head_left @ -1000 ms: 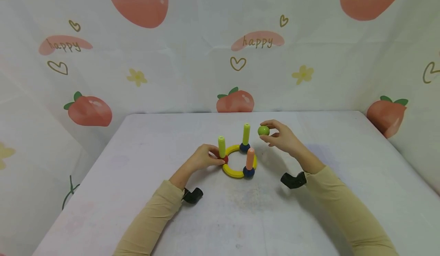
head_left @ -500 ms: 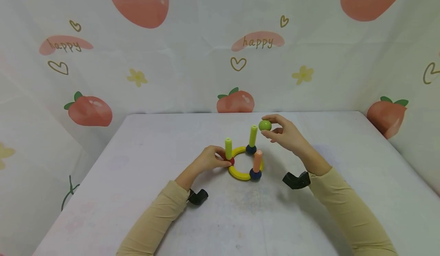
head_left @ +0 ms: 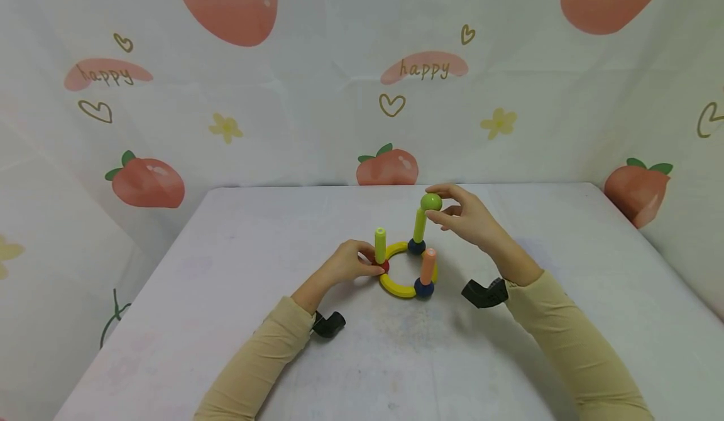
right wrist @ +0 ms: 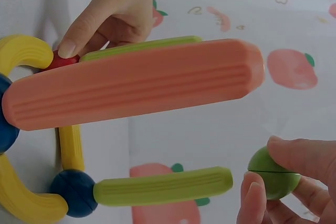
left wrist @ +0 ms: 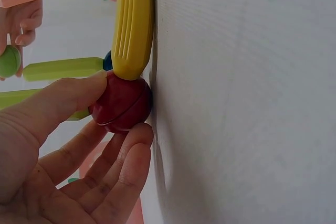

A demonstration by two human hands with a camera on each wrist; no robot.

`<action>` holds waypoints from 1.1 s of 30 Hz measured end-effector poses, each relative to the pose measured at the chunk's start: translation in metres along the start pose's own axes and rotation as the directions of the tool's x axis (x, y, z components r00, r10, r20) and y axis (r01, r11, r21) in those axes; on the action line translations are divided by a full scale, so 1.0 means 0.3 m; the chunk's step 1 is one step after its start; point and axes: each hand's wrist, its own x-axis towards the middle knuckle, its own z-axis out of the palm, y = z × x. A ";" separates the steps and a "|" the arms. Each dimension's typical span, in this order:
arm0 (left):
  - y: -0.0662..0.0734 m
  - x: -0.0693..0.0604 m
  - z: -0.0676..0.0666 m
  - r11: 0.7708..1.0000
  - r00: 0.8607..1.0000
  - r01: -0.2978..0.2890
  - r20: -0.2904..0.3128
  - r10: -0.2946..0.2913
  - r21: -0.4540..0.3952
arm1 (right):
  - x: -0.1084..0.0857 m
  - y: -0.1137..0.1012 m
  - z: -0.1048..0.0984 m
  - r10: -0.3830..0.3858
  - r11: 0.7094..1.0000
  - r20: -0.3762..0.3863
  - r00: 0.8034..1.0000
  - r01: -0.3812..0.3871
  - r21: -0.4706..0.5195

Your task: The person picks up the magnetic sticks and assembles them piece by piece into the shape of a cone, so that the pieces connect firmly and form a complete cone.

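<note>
My left hand (head_left: 346,262) pinches a red ball (left wrist: 123,103) at the left of a ring of yellow curved pieces (head_left: 398,291) lying on the table. An upright light-green rod (head_left: 380,245) stands on that ball. Two navy balls also join the ring: the far one (right wrist: 73,192) bears another light-green rod (right wrist: 163,186), the near one (head_left: 424,289) an orange rod (right wrist: 131,85). Between thumb and fingers, my right hand (head_left: 468,217) holds a green ball (right wrist: 261,161) just off the far rod's tip. A narrow gap separates them in the right wrist view.
A white-covered table (head_left: 351,371) lies under the pieces. Behind it hangs a white cloth (head_left: 305,94) printed with peaches, hearts and flowers. Black wrist-worn pieces (head_left: 485,293) jut out below both sleeves.
My left hand has shifted the ring and its rods to the right. My right hand has lifted the green ball, then brought it slightly left over the far green rod.
</note>
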 end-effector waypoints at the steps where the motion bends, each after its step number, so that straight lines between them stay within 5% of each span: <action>1: 0.000 -0.001 0.000 1.000 1.000 0.000 -0.001 0.000 0.001 | 0.001 -0.001 0.001 0.001 1.000 0.002 1.000 -0.001 0.000; 33: 0.003 -0.003 -0.003 1.000 1.000 0.009 0.021 -0.008 -0.009 | 0.003 -0.001 0.019 0.003 1.000 0.027 1.000 -0.003 -0.001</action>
